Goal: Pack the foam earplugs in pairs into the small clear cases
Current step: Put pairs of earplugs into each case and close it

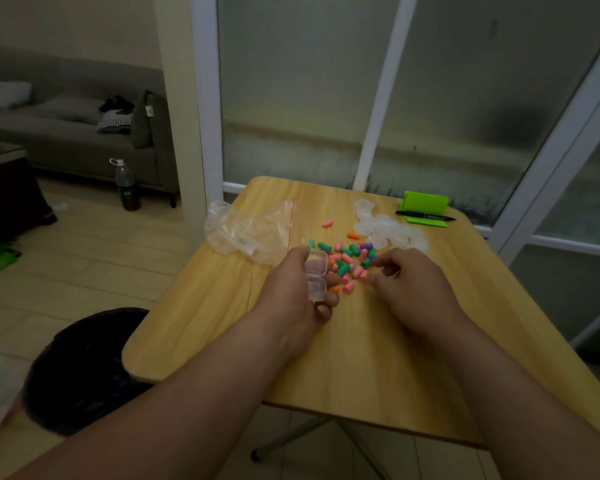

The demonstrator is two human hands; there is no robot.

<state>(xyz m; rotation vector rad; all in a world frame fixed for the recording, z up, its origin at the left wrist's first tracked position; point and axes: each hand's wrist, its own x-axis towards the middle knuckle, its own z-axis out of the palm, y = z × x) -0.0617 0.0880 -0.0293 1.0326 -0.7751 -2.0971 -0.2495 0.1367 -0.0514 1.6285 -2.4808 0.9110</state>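
Observation:
My left hand (293, 292) holds a small clear case (316, 275), hinged open, just left of a heap of foam earplugs (352, 261) in pink, green, orange and purple on the wooden table (343, 358). My right hand (409, 282) rests at the heap's right edge, its fingertips touching the earplugs; whether they pinch one is hidden. A single pink earplug (327, 223) and an orange one (352, 234) lie apart behind the heap. Several empty clear cases (385, 226) are piled behind it on the right.
A crumpled clear zip bag (250, 230) lies at the table's left edge. A black marker (425, 215) and green sticky notes (426, 204) sit at the back right. A dark round stool (84, 368) stands left of the table. Glass panels rise behind.

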